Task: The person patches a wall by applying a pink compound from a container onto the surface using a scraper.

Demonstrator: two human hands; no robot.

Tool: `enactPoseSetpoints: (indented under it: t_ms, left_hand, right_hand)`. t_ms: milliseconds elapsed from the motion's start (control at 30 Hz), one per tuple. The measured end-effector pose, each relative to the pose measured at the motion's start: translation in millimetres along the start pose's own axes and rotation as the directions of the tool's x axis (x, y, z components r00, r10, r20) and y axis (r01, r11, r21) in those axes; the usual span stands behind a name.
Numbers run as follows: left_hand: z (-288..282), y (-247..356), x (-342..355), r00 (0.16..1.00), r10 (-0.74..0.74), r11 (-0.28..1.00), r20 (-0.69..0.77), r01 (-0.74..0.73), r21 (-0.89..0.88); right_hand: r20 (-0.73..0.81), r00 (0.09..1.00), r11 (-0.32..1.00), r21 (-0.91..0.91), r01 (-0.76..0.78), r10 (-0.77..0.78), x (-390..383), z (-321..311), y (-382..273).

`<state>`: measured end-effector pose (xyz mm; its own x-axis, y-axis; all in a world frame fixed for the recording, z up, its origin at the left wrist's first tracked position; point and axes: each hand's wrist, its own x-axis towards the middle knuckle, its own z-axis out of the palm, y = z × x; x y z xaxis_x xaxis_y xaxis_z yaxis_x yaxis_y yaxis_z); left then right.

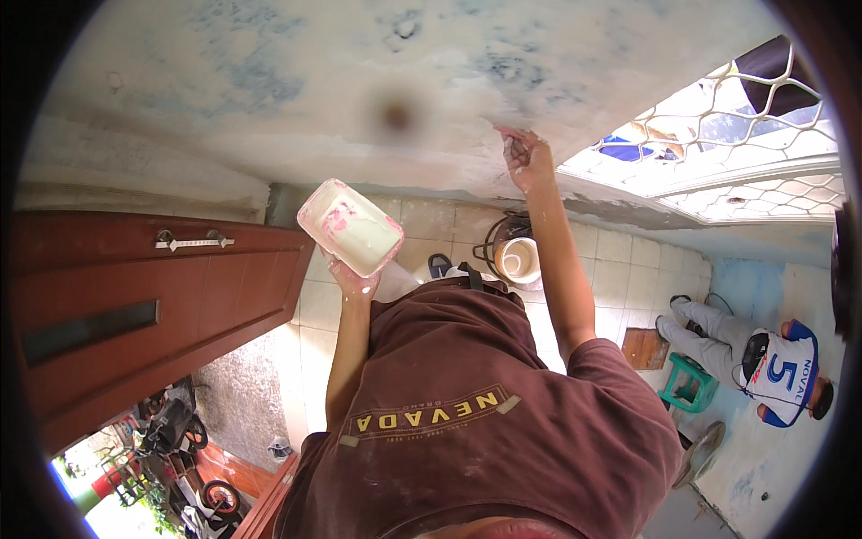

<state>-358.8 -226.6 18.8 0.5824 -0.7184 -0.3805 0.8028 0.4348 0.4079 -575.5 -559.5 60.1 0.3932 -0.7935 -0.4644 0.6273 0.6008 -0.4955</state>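
Note:
My left hand (pixel 353 277) grips the underside of a rectangular white tub (pixel 316 208), tilted so its inside shows. White paste (pixel 366 241) covers its bottom, and pink smears mark the paste and rim. Raised to the wall (pixel 359 144), my right hand (pixel 527 162) has its fingers curled near the window's corner. Something thin and pinkish seems to show at the fingertips, too small to name. White specks dot both hands. Bluish patches show through the pale coating on the wall.
A white bucket (pixel 535 259) stands by a dark metal frame (pixel 490 244) below my right arm. At left is a brown door (pixel 242 296); at right, a window with white grille (pixel 709 121). A person (pixel 783 368) stands near a green stool (pixel 690 382).

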Motion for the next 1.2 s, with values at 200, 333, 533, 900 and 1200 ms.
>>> enactPoseSetpoints:
  t_ms: [200, 333, 533, 900, 1200]
  left_hand:
    - [-6, -7, -1, 0.99, 0.14, 0.973, 0.024, -0.142, 0.183]
    - [-12, -5, -5, 0.979, 0.184, 0.943, 0.088, -0.202, 0.263]
    - [5, 4, -7, 0.985, 0.17, 0.984, 0.032, -0.167, -0.067]
    - [2, 2, -13, 0.965, 0.26, 0.963, -0.016, -0.261, -0.069]
    - [29, 7, -17, 0.977, 0.167, 0.981, 0.134, -0.151, -0.123]
  right_hand:
    - [0.24, 0.968, 0.98, 0.2, 0.02, -0.068, -65, 27, -19]
    - [0.299, 0.947, 0.972, 0.163, -0.169, 0.115, -64, 17, 41]
    - [0.176, 0.877, 0.874, 0.127, -0.47, 0.446, 41, 3, 144]
    - [0.427, 0.904, 0.742, 0.597, -0.304, 0.027, -37, 81, 13]
    - [0.109, 0.804, 0.724, 0.377, -0.577, 0.584, 31, -22, 129]
